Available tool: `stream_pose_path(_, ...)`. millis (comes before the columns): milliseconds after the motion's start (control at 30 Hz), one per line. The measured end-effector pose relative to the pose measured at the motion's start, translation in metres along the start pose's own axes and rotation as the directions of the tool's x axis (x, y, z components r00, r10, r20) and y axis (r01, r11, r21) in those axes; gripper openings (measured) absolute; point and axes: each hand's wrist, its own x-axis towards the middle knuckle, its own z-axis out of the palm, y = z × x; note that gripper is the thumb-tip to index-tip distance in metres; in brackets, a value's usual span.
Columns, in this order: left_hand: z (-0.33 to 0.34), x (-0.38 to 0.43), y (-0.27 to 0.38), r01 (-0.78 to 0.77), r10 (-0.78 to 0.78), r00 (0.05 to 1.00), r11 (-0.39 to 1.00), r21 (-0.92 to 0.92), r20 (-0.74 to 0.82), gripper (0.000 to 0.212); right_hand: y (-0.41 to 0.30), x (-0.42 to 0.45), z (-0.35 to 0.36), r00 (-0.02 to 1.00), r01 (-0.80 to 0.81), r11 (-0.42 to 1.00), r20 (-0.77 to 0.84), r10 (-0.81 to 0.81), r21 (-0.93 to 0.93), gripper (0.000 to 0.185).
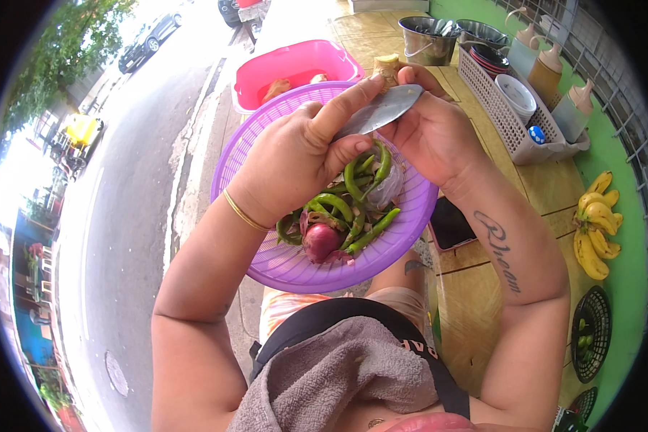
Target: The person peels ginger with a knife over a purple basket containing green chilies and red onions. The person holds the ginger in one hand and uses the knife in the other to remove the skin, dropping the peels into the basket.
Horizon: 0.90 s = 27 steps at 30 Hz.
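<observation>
My left hand (pixel 291 156) grips a knife whose broad steel blade (pixel 383 110) points right, with its handle hidden in the fist. My right hand (pixel 432 127) holds a piece of ginger root (pixel 387 70) upright, a pale yellow cut face on top. The blade lies across the front of the ginger, and one left finger rests along it. Below both hands is a purple plastic colander (pixel 324 281). In it lie several green chili peppers (pixel 375 232), a red onion (pixel 322 243), dry peel scraps and a crumpled clear plastic bag (pixel 387 189).
A pink basin (pixel 297 56) with pale brown pieces stands beyond the colander. On the tiled counter (pixel 475 302) are a phone (pixel 451 224), bananas (pixel 596 227), a black basket (pixel 591 335), a caddy (pixel 505 127) of dishes and squeeze bottles, and metal buckets (pixel 426 40). A road (pixel 124 216) runs at left.
</observation>
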Motion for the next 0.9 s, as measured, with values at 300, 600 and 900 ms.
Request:
stream_pose_path(300, -0.001, 0.005, 0.0, 0.008, -0.006, 1.0, 0.981, -0.196, 0.012, 0.059, 0.004, -0.002, -0.001, 0.995, -0.054, 0.998, 0.076, 0.057, -0.044, 0.02)
stream_pose_path(600, -0.008, 0.003, 0.001, 0.099, -0.075, 0.99, 0.974, -0.203, 0.122, 0.07, 0.006, -0.001, -0.003, 0.996, 0.014, 0.997, 0.084, -0.007, -0.077, 0.022)
stream_pose_path(900, -0.004, 0.002, 0.002, 0.078, -0.068, 0.994, 0.99, -0.12, 0.08, 0.084, 0.007, -0.001, -0.006, 0.988, -0.029, 0.999, 0.156, 0.023, 0.037, 0.022)
